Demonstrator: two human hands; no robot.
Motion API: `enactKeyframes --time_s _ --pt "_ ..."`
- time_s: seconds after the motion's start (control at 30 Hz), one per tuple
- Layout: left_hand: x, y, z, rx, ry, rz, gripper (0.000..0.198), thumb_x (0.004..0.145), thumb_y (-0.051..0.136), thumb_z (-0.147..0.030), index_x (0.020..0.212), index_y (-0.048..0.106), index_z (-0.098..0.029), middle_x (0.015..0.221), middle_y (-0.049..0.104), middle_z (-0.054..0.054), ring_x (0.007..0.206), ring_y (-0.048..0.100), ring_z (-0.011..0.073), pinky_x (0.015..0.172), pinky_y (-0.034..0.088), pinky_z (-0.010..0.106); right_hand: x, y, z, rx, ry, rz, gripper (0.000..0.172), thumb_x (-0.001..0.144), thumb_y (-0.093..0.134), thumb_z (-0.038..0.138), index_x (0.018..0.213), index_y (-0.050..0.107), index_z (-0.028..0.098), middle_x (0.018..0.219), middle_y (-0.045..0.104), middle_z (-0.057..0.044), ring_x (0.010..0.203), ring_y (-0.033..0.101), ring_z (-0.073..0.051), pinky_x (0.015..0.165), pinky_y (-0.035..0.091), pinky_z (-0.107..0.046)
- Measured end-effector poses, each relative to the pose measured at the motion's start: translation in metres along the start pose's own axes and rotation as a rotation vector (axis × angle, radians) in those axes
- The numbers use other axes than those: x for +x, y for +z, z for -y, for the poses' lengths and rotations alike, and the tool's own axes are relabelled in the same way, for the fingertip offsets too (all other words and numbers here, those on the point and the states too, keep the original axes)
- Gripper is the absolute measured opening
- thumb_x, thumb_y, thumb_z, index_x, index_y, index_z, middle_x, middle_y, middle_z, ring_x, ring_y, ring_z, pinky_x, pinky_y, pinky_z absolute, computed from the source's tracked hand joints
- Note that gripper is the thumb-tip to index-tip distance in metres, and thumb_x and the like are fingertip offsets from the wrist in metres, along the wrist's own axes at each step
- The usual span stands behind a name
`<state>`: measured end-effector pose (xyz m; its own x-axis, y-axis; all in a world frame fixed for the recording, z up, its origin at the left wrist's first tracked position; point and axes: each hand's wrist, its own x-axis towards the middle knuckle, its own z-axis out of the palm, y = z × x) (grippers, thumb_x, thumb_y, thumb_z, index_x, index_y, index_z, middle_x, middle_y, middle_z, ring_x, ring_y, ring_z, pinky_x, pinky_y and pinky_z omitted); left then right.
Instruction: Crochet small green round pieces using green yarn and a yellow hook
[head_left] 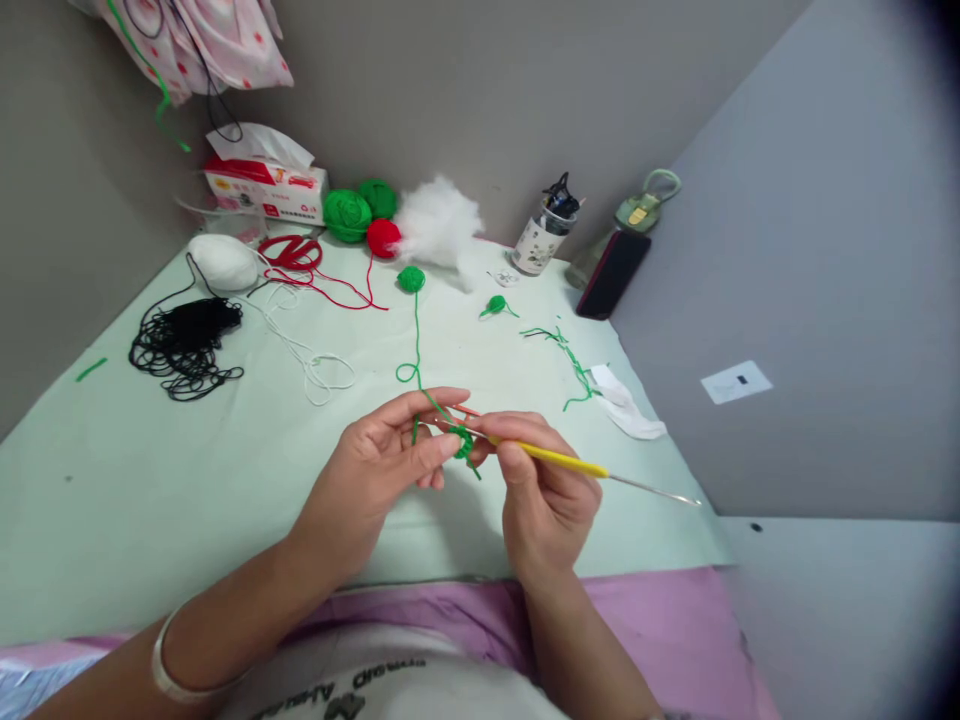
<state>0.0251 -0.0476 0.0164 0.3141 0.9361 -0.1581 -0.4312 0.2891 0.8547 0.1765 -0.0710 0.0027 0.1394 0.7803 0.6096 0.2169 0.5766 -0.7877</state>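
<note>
Between thumb and fingers, my left hand (375,455) pinches a small green crochet piece (463,443) over the near part of the table. My right hand (547,490) grips a crochet hook (566,459) by its yellow handle; one thin metal end points at the green piece, the other sticks out to the right. A reddish-orange, thin item (466,410) shows behind the fingertips, its kind unclear. Green yarn (417,340) runs from over my left fingers, through a loop on the cloth, to a small green yarn ball (410,279). A short green tail hangs below the piece.
Along the back stand a tissue box (266,190), green yarn balls (347,215), a red ball (384,239), white stuffing (442,225), a pen cup (538,240) and a phone (613,275). Black yarn (191,340), white yarn (223,263) and red-handled scissors (291,253) lie left, green scraps (574,360) right.
</note>
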Motion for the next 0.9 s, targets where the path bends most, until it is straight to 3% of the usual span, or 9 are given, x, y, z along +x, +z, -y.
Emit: enactKeyframes --time_s 0.1,0.2,0.27,0.33,0.43,0.5,0.57,0.7,0.9 --pt "0.002 0.001 0.0 -0.089 -0.053 -0.008 0.035 0.082 0.09 -0.026 0.116 0.084 -0.03 0.077 0.064 -0.004 0.056 0.051 0.0034 0.055 0.047 0.015 -0.008 0.001 -0.002 -0.236 -0.141 0.024 0.033 0.099 0.064 0.01 0.122 0.077 0.03 0.108 0.077 -0.006 0.095 0.076 -0.021 0.078 0.067 -0.037" --pt "0.003 0.0 -0.003 -0.225 -0.195 0.052 0.034 0.084 0.087 -0.026 0.118 0.084 -0.024 0.058 0.045 -0.009 0.049 0.034 0.0027 0.05 0.043 0.014 -0.01 -0.001 -0.002 -0.371 -0.288 0.055 0.041 0.096 0.066 0.004 0.126 0.076 0.029 0.117 0.076 -0.008 0.103 0.077 -0.023 0.087 0.067 -0.039" --pt "0.004 -0.002 -0.004 -0.277 -0.248 0.071 0.032 0.084 0.086 -0.022 0.116 0.084 -0.02 0.058 0.041 -0.009 0.048 0.027 0.0023 0.049 0.042 0.013 -0.007 -0.004 -0.001 -0.256 -0.194 0.023 0.036 0.098 0.063 0.005 0.121 0.078 0.028 0.108 0.078 -0.006 0.096 0.076 -0.021 0.082 0.065 -0.036" --pt "0.005 -0.004 -0.005 -0.284 -0.22 0.052 0.028 0.083 0.085 -0.019 0.111 0.085 -0.018 0.066 0.051 -0.007 0.049 0.027 0.0011 0.049 0.042 0.013 -0.003 -0.007 0.0 -0.056 -0.022 -0.058 0.028 0.101 0.061 0.011 0.113 0.079 0.028 0.097 0.077 -0.004 0.079 0.073 -0.017 0.07 0.063 -0.033" --pt "0.005 -0.004 -0.003 -0.205 -0.129 0.05 0.02 0.086 0.082 -0.019 0.105 0.086 -0.021 0.087 0.07 -0.001 0.06 0.051 0.0032 0.063 0.051 0.016 0.003 -0.006 0.001 0.204 0.161 -0.074 0.021 0.103 0.062 0.02 0.105 0.081 0.028 0.094 0.076 -0.002 0.068 0.068 -0.014 0.061 0.06 -0.03" --pt "0.004 -0.002 0.0 -0.143 -0.082 0.082 0.019 0.088 0.08 -0.02 0.105 0.086 -0.024 0.094 0.076 0.001 0.082 0.066 0.0101 0.081 0.055 0.02 0.004 -0.003 0.0 0.249 0.182 -0.037 0.018 0.102 0.064 0.022 0.104 0.082 0.027 0.097 0.077 -0.004 0.074 0.071 -0.015 0.064 0.061 -0.03" --pt "0.003 -0.001 0.002 -0.091 -0.044 0.084 0.02 0.088 0.081 -0.021 0.107 0.085 -0.027 0.095 0.078 0.001 0.095 0.069 0.014 0.092 0.053 0.024 0.003 0.0 -0.001 0.224 0.158 -0.026 0.019 0.101 0.065 0.02 0.105 0.083 0.027 0.101 0.078 -0.005 0.079 0.072 -0.015 0.066 0.062 -0.03" --pt "0.001 -0.003 0.003 -0.035 -0.021 0.0 0.028 0.086 0.085 -0.025 0.113 0.083 -0.029 0.099 0.078 0.0 0.098 0.068 0.0162 0.094 0.051 0.028 0.0 0.002 -0.002 0.219 0.15 -0.022 0.021 0.102 0.064 0.019 0.108 0.082 0.028 0.103 0.079 -0.004 0.076 0.072 -0.014 0.068 0.062 -0.031" --pt "0.001 -0.005 0.002 -0.004 -0.026 0.008 0.023 0.087 0.084 -0.028 0.11 0.084 -0.029 0.1 0.078 0.001 0.1 0.067 0.0178 0.095 0.049 0.03 0.002 -0.001 -0.004 0.413 0.271 -0.028 0.018 0.106 0.061 0.027 0.105 0.079 0.028 0.103 0.08 -0.002 0.075 0.073 -0.013 0.071 0.061 -0.03"
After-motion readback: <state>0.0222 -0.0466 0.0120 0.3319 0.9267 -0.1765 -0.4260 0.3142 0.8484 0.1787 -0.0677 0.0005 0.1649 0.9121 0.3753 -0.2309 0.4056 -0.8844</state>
